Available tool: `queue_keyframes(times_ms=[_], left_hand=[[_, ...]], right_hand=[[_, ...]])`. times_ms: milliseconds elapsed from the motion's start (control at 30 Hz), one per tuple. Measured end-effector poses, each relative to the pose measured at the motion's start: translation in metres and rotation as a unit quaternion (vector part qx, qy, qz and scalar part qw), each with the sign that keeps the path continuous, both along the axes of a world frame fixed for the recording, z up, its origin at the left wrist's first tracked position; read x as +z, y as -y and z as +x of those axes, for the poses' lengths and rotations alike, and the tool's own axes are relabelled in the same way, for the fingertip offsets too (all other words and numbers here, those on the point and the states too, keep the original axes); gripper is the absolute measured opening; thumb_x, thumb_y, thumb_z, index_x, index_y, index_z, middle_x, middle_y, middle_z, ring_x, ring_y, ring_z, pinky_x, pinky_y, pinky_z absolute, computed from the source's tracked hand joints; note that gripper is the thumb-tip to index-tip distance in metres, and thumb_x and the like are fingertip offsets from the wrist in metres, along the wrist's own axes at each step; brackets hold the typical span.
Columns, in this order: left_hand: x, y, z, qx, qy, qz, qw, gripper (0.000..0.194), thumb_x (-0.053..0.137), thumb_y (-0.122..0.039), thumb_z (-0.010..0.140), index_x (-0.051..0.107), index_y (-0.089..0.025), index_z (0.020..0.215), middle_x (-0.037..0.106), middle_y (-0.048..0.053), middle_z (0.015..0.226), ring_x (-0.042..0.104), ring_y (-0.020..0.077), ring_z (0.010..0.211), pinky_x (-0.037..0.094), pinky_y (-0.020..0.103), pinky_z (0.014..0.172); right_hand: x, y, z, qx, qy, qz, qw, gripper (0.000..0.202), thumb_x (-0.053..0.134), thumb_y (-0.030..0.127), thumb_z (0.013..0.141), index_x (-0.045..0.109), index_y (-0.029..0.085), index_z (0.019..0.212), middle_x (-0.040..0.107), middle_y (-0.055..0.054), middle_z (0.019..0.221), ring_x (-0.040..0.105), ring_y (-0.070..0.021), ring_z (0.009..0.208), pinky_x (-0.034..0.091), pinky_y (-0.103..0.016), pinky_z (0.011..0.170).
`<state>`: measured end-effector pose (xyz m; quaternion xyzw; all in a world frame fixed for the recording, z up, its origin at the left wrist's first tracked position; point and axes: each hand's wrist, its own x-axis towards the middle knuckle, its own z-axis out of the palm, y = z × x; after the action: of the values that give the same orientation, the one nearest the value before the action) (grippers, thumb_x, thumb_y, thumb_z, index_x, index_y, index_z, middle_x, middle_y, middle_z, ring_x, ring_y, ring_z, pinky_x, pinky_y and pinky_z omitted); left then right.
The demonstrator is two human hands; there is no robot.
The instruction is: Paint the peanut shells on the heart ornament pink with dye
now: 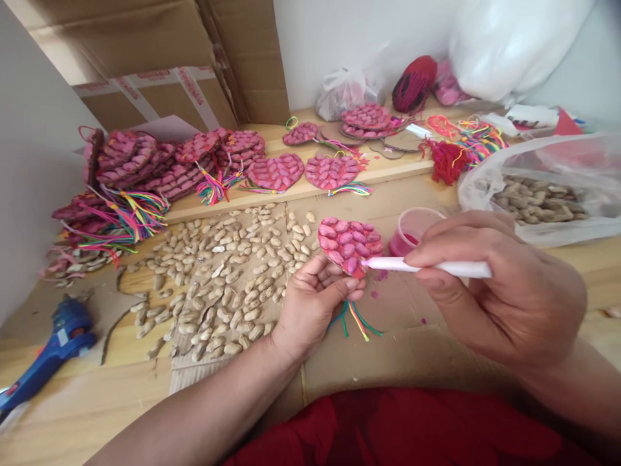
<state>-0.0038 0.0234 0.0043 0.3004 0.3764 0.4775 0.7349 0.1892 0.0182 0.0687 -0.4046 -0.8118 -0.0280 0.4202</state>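
Note:
Between the thumb and fingers of my left hand is a heart-shaped ornament covered with pink-painted peanut shells. Coloured tassel strings hang below it. My right hand is closed around a slim white-pink stick, which looks like a brush or pen. Its pink-stained tip touches or nearly touches the lower right shells of the heart. Just behind that stick stands a small clear cup of pink paint, partly covered by my right fingers.
Loose peanuts spread over cardboard at the left. A blue glue gun lies at far left. Finished hearts and stacked ones line the back. A plastic bag of peanuts stands at right, near a red tassel.

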Motion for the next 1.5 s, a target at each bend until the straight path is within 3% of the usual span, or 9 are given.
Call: queue_keyframes(times_ms=[233,400,533,767,1133,1500], left_hand=[[-0.0033,-0.0009,0.0001,-0.007,-0.001,0.026,1.0,0.034,0.082,-0.015,0.07,0.07,-0.019,0.101,0.073,0.002,0.085,0.071,0.013,0.076,0.057,0.021,0.069],[-0.0029,-0.001,0.0002,-0.001,-0.003,0.015,1.0,0.034,0.084,-0.015,0.068,0.07,-0.018,0.098,0.073,0.001,0.081,0.07,0.0119,0.071,0.056,0.02,0.066],[-0.0006,-0.0002,0.0012,0.003,0.008,0.009,1.0,0.033,0.084,-0.014,0.068,0.07,-0.018,0.097,0.071,0.0,0.08,0.069,0.0097,0.071,0.056,0.018,0.067],[-0.0001,-0.0006,0.0016,0.019,0.005,-0.001,1.0,0.033,0.082,-0.014,0.069,0.07,-0.017,0.099,0.071,0.001,0.083,0.069,0.0111,0.074,0.057,0.019,0.068],[0.0024,-0.0016,0.0012,0.022,0.024,-0.012,0.999,0.031,0.081,-0.012,0.07,0.069,-0.017,0.097,0.071,0.001,0.085,0.07,0.0104,0.076,0.057,0.017,0.068],[0.0032,-0.0034,-0.0016,0.025,0.04,-0.026,0.999,0.03,0.079,-0.008,0.072,0.067,-0.016,0.098,0.07,0.001,0.086,0.069,0.0088,0.076,0.056,0.015,0.068]], right_hand=[[-0.0016,-0.0026,-0.0032,0.029,0.017,0.001,0.999,0.011,0.066,0.022,0.082,0.062,0.023,0.093,0.069,0.0,0.079,0.065,-0.0204,0.084,0.046,-0.04,0.076],[-0.0026,-0.0018,-0.0046,0.036,-0.062,-0.056,0.996,0.016,0.069,0.019,0.079,0.067,0.023,0.094,0.068,-0.002,0.081,0.064,-0.0203,0.079,0.049,-0.039,0.073],[-0.0054,-0.003,-0.0035,0.054,-0.08,-0.1,0.99,0.02,0.066,0.018,0.082,0.068,0.022,0.101,0.07,-0.004,0.091,0.064,-0.0221,0.087,0.05,-0.042,0.08],[-0.0038,-0.0024,-0.0014,0.027,-0.021,-0.077,0.996,0.01,0.059,0.022,0.087,0.063,0.024,0.096,0.07,-0.001,0.088,0.066,-0.0195,0.087,0.048,-0.039,0.078],[-0.0017,-0.0035,-0.0004,0.031,0.01,-0.057,0.998,0.009,0.059,0.025,0.089,0.064,0.022,0.096,0.069,-0.001,0.085,0.064,-0.02,0.088,0.046,-0.041,0.078],[-0.0038,-0.004,0.0019,0.036,-0.016,-0.063,0.997,0.013,0.061,0.021,0.086,0.066,0.022,0.098,0.069,-0.003,0.087,0.065,-0.0222,0.091,0.049,-0.041,0.077]])
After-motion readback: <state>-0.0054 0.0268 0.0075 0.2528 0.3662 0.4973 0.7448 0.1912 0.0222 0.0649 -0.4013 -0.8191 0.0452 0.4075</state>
